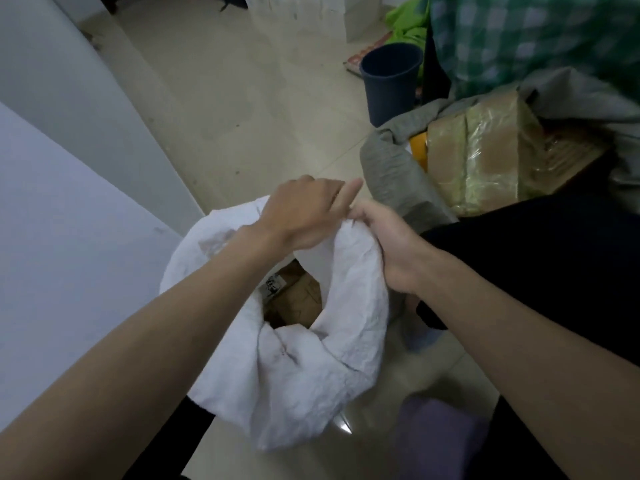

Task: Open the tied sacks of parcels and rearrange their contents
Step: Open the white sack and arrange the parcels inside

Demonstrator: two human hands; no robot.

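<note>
A white woven sack (294,372) stands on the floor below me with its mouth open. Brown cardboard parcels (298,299) show inside it, one with a printed label. My right hand (388,244) is shut on the sack's far rim, bunching the fabric. My left hand (304,213) lies on the same rim just left of it, fingers curled on the fabric and the forefinger stretched out toward the right hand. To the right, a grey sack (391,178) lies open around taped cardboard parcels (491,157).
A dark blue bin (389,84) stands on the pale tiled floor behind the grey sack. Green checked cloth (526,39) and bright green fabric (407,22) fill the top right. A white wall (52,202) runs along the left. My dark-clothed leg (540,271) is beside the white sack.
</note>
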